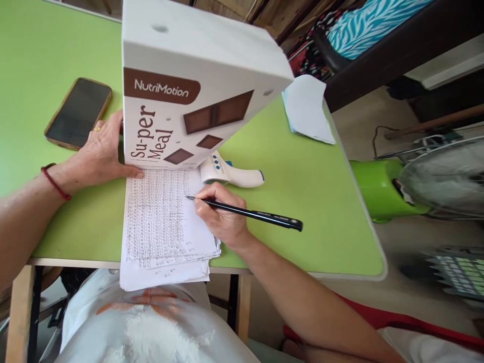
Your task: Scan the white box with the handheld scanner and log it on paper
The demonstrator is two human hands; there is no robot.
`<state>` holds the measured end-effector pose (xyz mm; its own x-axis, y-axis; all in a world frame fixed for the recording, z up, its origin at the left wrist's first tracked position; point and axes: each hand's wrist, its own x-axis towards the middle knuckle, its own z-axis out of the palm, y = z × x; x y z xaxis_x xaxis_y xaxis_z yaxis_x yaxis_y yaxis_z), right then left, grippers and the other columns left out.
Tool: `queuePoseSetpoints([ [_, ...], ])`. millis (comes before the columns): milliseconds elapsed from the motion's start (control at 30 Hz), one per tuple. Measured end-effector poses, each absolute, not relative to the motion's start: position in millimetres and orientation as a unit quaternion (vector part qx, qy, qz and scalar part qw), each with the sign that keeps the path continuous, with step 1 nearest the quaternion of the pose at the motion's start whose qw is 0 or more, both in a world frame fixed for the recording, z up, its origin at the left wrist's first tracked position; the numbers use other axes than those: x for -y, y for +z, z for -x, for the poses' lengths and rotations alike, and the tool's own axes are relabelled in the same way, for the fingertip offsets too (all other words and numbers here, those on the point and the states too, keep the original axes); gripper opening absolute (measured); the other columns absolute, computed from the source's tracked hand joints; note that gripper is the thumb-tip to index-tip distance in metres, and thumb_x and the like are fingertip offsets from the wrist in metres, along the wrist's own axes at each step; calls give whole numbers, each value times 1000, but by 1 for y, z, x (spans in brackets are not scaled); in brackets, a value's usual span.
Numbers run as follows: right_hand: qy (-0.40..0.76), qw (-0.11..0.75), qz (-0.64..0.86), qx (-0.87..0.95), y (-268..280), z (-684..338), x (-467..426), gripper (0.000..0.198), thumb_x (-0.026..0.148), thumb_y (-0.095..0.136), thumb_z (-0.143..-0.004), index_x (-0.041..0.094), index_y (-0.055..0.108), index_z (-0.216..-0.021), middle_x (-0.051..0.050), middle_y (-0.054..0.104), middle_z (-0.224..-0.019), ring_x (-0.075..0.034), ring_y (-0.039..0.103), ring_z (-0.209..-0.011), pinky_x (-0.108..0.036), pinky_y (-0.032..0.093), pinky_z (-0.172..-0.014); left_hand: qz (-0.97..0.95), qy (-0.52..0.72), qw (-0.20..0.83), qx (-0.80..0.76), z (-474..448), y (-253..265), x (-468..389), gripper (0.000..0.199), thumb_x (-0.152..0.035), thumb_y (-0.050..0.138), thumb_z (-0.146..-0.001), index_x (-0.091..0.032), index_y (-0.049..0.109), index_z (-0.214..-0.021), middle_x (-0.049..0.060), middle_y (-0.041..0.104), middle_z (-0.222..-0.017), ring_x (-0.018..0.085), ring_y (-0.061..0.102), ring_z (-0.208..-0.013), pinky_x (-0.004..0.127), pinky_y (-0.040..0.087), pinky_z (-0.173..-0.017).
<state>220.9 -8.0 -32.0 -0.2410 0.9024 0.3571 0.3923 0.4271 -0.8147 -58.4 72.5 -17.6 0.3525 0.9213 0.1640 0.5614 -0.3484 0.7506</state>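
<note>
My right hand (223, 214) pinches a black pen (260, 216), its tip at the right part of a densely handwritten sheet of paper (159, 217). More loose sheets lie under that page and stick out past the table's front edge. My left hand (102, 151) rests with its thumb stretched out on the top left of the page. Its other fingers pass behind the left edge of a white box (159, 121) marked "NutriMotion Su-per Meal", so their tips are hidden. The box stands upright across the top of the page.
A phone (79, 113) lies left of the box. Close to my right hand is a white handheld thermometer (234, 174). Folded white paper (308, 108) lies at the green table's (310, 212) right edge. Beyond it stand a green bin (381, 189) and a fan (449, 176).
</note>
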Motion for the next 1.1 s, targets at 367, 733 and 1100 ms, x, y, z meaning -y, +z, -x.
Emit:
queuePoseSetpoints([
  [367,275,448,428,735,-33,-221,7,16,14,56,-79,23,51,-67,7,52,-57,-9,45,-49,-25,37,-48,-799,266,229,-489,64,-25,-76,106,-74,81,-51,-28,47,-140,3,46,-147,46,33,-135,64,23,-112],
  [733,252,440,416,755,-34,-221,6,18,12,55,-78,23,47,-65,7,46,-56,-7,42,-48,-22,37,-46,-814,268,187,-480,66,-33,-80,103,-75,80,-51,-35,46,-139,4,47,-145,48,42,-128,69,27,-106],
  [1100,243,443,425,751,-35,-221,6,18,12,55,-78,23,47,-65,7,47,-55,-8,42,-48,-23,38,-47,-823,292,175,-454,70,-38,-83,102,-76,81,-53,-38,45,-140,2,49,-144,47,41,-131,69,29,-108],
])
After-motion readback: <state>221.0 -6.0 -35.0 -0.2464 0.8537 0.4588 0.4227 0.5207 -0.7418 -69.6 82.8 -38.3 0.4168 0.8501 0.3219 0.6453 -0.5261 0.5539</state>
